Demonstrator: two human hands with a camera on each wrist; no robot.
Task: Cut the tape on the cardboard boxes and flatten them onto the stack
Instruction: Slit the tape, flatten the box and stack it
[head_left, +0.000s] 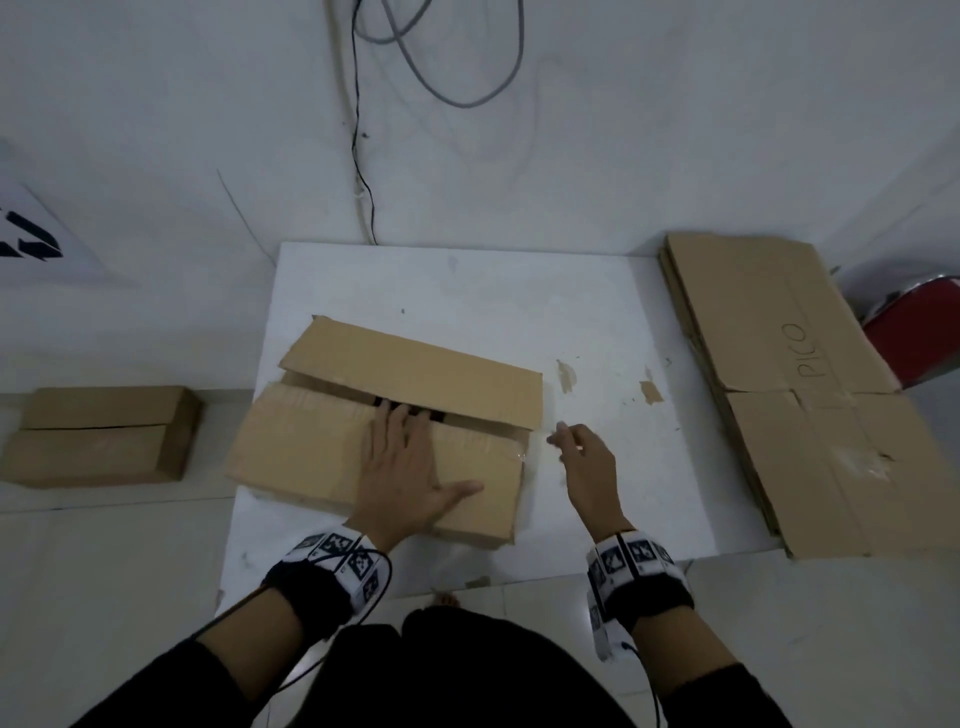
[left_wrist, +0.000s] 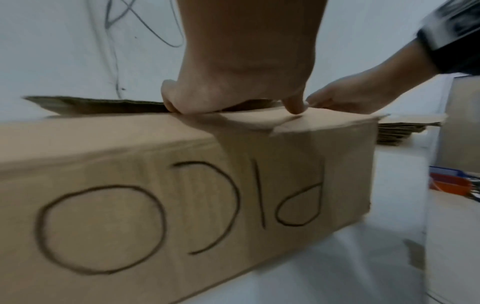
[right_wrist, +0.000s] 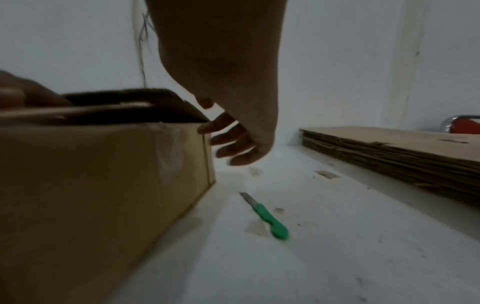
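Observation:
A cardboard box (head_left: 322, 452) marked "PICO" on its near side (left_wrist: 182, 205) lies on the white board (head_left: 597, 322). Its far flap (head_left: 415, 369) is raised, and a dark gap runs between the flaps. My left hand (head_left: 405, 467) rests on the near flap, fingertips hooked over its edge into the gap and thumb pressing on top. My right hand (head_left: 582, 457) hovers at the box's right end with loosely curled fingers (right_wrist: 228, 144), holding nothing. A green-handled knife (right_wrist: 267, 218) lies on the board beside the box, blade out. The stack of flattened cardboard (head_left: 800, 395) lies to the right.
A second closed box (head_left: 98, 436) sits on the floor at the left. A red stool (head_left: 914, 332) stands behind the stack. Cables (head_left: 363, 156) hang down the wall behind the board. Tape scraps (head_left: 649, 389) dot the board.

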